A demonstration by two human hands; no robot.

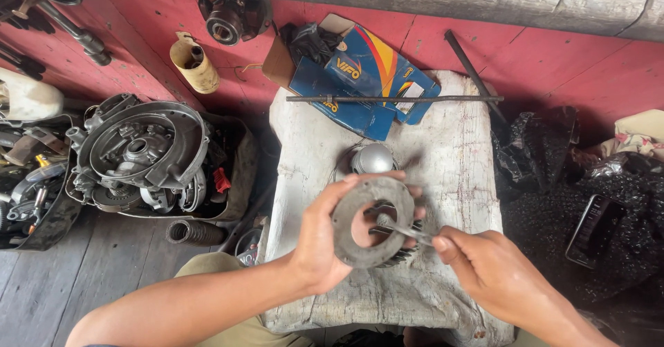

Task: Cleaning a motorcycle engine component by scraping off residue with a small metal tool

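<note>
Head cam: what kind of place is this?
Likely a small motorcycle or engine repair workshop. An opened engine casing sits on the plank floor, the left hand holds a worn ring-shaped disc while the right hand works a thin tool into it, and spare-part boxes lie nearby.

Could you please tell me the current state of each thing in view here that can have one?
Left hand: closed on the ring plate.
Right hand: closed on the slim tool.
Ring plate: held upright above the block.
Slim tool: tip inside the ring's hole.
Blue box: flap open.
Engine cover: removed, lying face up.
</note>
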